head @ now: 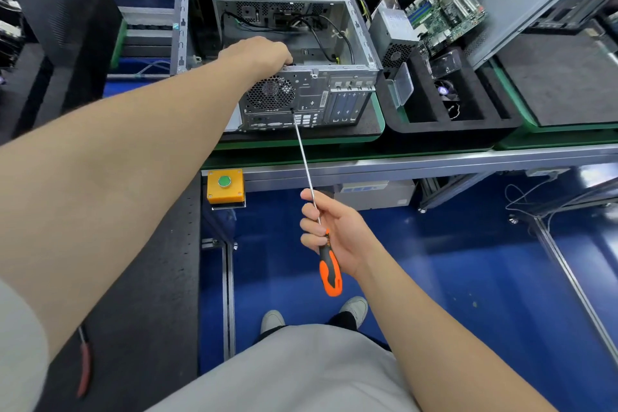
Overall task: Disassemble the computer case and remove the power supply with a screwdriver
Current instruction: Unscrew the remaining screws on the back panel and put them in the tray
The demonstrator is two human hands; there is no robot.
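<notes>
case sits on the green-edged mat, back panel toward me; screwdriver tip is on a screw just under the fan grille; I'd keep that long shaft dead in line and lean in while turning, else it'll slip; right hand wraps the handle's top, forefinger along the shaft; left hand curls over the case's top rear edge, bracing it; what looks like a power supply sits just right of the case

Dull grey perforated sheet metal of the computer case, screwdriver with bright polished steel shaft and glossy orange-and-black plastic handle, matt black foam tray, glossy blue floor.
</notes>
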